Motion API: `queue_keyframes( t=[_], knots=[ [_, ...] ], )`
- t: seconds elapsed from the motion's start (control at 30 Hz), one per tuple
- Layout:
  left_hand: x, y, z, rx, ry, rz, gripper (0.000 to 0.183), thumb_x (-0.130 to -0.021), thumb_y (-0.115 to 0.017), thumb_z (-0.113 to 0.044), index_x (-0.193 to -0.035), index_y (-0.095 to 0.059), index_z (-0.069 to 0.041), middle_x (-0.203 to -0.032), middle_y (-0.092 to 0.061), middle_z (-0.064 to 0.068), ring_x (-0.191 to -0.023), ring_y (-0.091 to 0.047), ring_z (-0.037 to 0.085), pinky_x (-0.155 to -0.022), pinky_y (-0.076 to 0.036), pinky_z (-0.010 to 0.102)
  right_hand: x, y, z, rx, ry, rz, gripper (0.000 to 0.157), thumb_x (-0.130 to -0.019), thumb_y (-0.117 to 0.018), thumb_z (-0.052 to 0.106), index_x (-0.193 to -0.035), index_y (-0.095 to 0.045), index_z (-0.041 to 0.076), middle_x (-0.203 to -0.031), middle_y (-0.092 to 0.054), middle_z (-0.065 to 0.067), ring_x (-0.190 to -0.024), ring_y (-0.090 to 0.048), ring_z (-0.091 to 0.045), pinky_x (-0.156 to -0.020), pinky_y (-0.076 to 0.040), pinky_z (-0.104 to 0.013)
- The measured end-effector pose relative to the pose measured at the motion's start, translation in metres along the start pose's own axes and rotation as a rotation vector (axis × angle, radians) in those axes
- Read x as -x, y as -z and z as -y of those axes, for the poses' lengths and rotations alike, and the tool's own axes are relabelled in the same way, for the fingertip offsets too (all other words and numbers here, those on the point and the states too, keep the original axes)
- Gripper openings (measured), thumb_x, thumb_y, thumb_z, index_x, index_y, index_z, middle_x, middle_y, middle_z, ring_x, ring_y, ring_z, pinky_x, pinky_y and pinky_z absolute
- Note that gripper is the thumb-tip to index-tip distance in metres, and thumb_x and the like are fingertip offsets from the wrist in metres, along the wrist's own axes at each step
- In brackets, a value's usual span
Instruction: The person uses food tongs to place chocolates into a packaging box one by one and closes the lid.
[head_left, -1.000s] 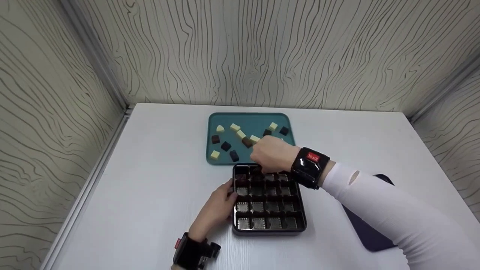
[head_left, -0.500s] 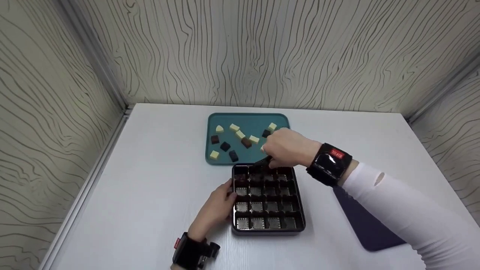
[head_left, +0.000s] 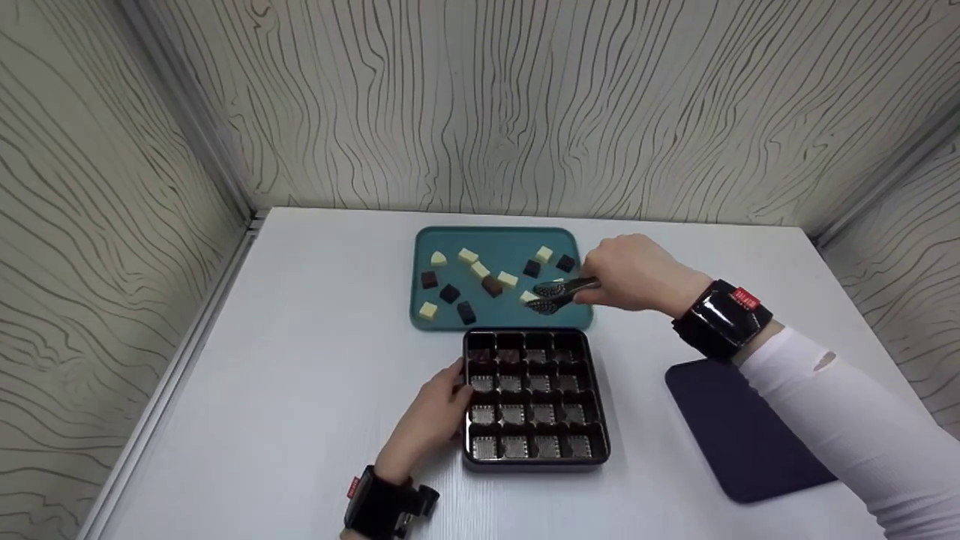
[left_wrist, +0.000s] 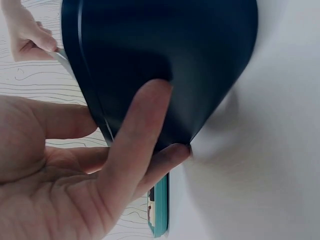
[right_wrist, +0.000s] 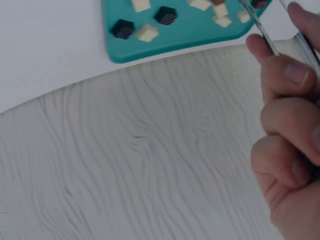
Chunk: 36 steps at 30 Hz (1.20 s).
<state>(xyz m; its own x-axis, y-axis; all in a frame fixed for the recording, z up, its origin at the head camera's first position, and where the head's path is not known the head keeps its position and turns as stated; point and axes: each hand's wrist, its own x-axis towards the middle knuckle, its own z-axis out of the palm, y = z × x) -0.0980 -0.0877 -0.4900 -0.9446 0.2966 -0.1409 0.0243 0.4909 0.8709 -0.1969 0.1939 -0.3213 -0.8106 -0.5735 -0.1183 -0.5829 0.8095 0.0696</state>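
My left hand [head_left: 433, 409] rests against the left side of a black tin [head_left: 536, 466] with a compartmented insert. In the left wrist view its fairly straight fingers [left_wrist: 142, 117] touch the tin's dark wall. Brown chocolates [head_left: 508, 355] sit in the two left compartments of the tin's back row. My right hand [head_left: 637, 271] grips a pair of tongs [head_left: 576, 286] with curled fingers. The tongs' tips are spread apart over the right part of a teal tray [head_left: 499, 238], right by a white chocolate [head_left: 528, 298]. Their far ends are hidden in the hand.
Several white and dark chocolates [head_left: 466, 313] lie scattered over the tray, behind the tin. A dark purple lid-like panel [head_left: 742, 431] lies at the right, partly under the right sleeve [head_left: 847, 420]. Wood-patterned walls [head_left: 510, 112] enclose the white table [head_left: 315, 330].
My right hand has moved from the tin's back row up and right to the tray, taking the tongs along. A chocolate now shows in the second compartment. My left hand stays put.
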Motion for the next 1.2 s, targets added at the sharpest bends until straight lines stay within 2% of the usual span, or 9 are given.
queue_keyframes(
  t=[0.27, 0.47, 0.67, 0.77, 0.9, 1.0, 1.2],
  knots=[
    [0.0, 0.002, 0.0, -0.003, -0.003, -0.004, 0.058, -0.107, -0.051, -0.016, -0.155, -0.038, 0.015, -0.153, -0.05, 0.039, -0.146, -0.047, 0.054, -0.122, -0.039, 0.064, -0.006, -0.02, -0.029, -0.028, -0.163, -0.052, 0.037, -0.094, -0.076, 0.038, -0.071, -0.073, 0.009, -0.057, -0.051, 0.004, -0.055, -0.046, -0.014, -0.048, -0.034, -0.027],
    [0.001, 0.005, 0.0, -0.002, -0.012, -0.003, 0.059, -0.107, -0.052, -0.015, -0.155, -0.037, 0.015, -0.151, -0.051, 0.039, -0.144, -0.049, 0.054, -0.121, -0.04, 0.064, -0.02, -0.043, -0.044, -0.038, -0.215, -0.063, 0.038, -0.095, -0.076, 0.038, -0.077, -0.076, 0.005, -0.062, -0.064, -0.002, -0.058, -0.051, -0.017, -0.049, -0.039, -0.03],
    [0.001, 0.005, 0.0, 0.004, -0.013, -0.004, 0.058, -0.106, -0.051, -0.014, -0.156, -0.038, 0.013, -0.15, -0.052, 0.039, -0.143, -0.049, 0.054, -0.121, -0.04, 0.065, -0.038, -0.058, -0.048, -0.053, -0.247, -0.06, 0.037, -0.095, -0.075, 0.037, -0.077, -0.077, 0.004, -0.064, -0.066, -0.005, -0.059, -0.053, -0.019, -0.051, -0.043, -0.033],
    [0.001, 0.003, 0.001, 0.004, -0.02, -0.003, 0.058, -0.106, -0.051, -0.014, -0.156, -0.038, 0.013, -0.15, -0.052, 0.039, -0.142, -0.05, 0.054, -0.12, -0.041, 0.065, -0.046, -0.064, -0.047, -0.047, -0.243, -0.061, 0.037, -0.095, -0.076, 0.037, -0.076, -0.075, 0.004, -0.062, -0.062, -0.002, -0.058, -0.05, -0.018, -0.052, -0.042, -0.032],
    [0.001, 0.003, 0.001, 0.003, -0.021, -0.002, 0.058, -0.107, -0.05, -0.014, -0.155, -0.037, 0.015, -0.152, -0.05, 0.039, -0.144, -0.049, 0.054, -0.121, -0.04, 0.065, -0.054, -0.068, -0.044, -0.05, -0.252, -0.065, 0.043, -0.094, -0.076, 0.037, -0.068, -0.062, 0.007, -0.06, -0.045, 0.002, -0.057, -0.042, -0.016, -0.05, -0.034, -0.029],
    [0.001, 0.002, 0.0, 0.002, -0.022, -0.003, 0.058, -0.107, -0.05, -0.014, -0.155, -0.037, 0.015, -0.152, -0.049, 0.04, -0.145, -0.048, 0.054, -0.121, -0.04, 0.065, -0.059, -0.071, -0.043, -0.05, -0.269, -0.063, 0.045, -0.095, -0.076, 0.038, -0.068, -0.054, 0.009, -0.062, -0.037, 0.004, -0.057, -0.038, -0.015, -0.051, -0.03, -0.028],
    [0.001, 0.002, 0.0, 0.008, -0.024, -0.001, 0.058, -0.106, -0.051, -0.014, -0.155, -0.037, 0.014, -0.15, -0.052, 0.039, -0.142, -0.051, 0.054, -0.119, -0.042, 0.065, -0.064, -0.08, -0.046, -0.059, -0.292, -0.04, 0.043, -0.096, -0.075, 0.036, -0.071, -0.057, 0.007, -0.061, -0.036, 0.003, -0.057, -0.039, -0.015, -0.052, -0.033, -0.028]
  ],
)
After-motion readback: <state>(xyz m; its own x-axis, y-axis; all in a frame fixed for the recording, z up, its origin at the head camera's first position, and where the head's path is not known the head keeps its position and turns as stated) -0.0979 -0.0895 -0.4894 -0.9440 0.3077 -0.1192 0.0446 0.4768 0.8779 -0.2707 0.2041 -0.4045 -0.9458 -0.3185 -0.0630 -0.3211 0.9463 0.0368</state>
